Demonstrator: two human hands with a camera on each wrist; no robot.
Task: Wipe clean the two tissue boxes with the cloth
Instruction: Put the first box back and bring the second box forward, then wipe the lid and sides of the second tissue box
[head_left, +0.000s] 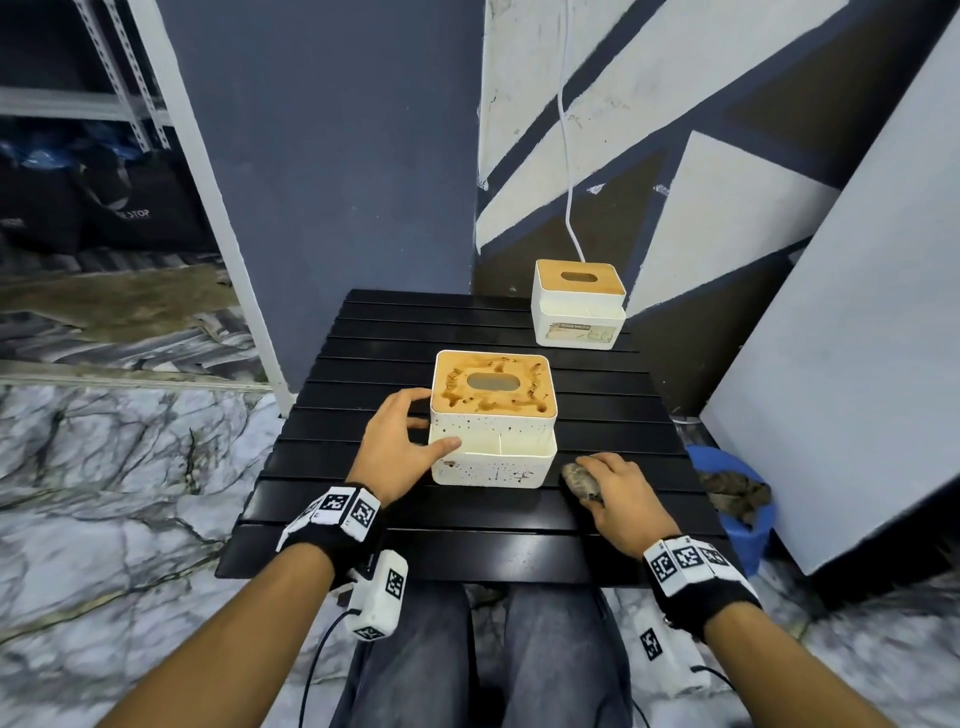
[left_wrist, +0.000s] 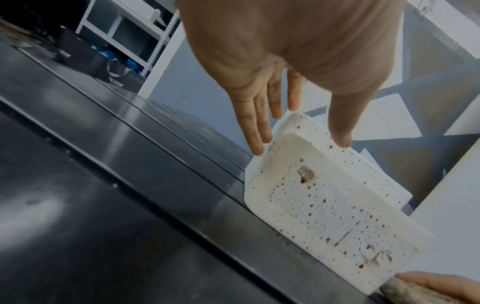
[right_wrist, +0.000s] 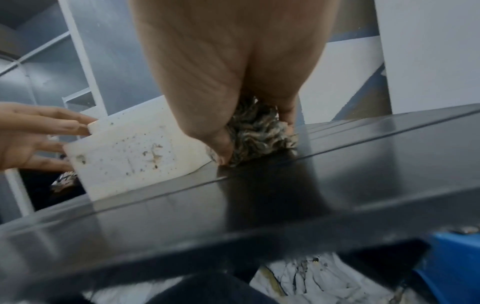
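The near tissue box (head_left: 488, 431) stands mid-table, white with brown specks; its wooden lid is smeared with brown dirt. My left hand (head_left: 402, 441) brackets its left front corner, straight fingers (left_wrist: 255, 123) against the side and the thumb on the spattered front (left_wrist: 324, 195). On the table just right of the box, my right hand (head_left: 621, 488) grips a crumpled grey-brown cloth (head_left: 576, 480), seen bunched under the fingers in the right wrist view (right_wrist: 259, 133). A second tissue box (head_left: 578, 306), cleaner, sits at the table's far right corner, touched by neither hand.
The black slatted table (head_left: 467, 540) stands over my knees. A blue bucket (head_left: 748, 525) holding dark rags sits on the floor at the right. A white cable (head_left: 566, 156) hangs down behind the far box. A white panel (head_left: 857, 338) leans at the right.
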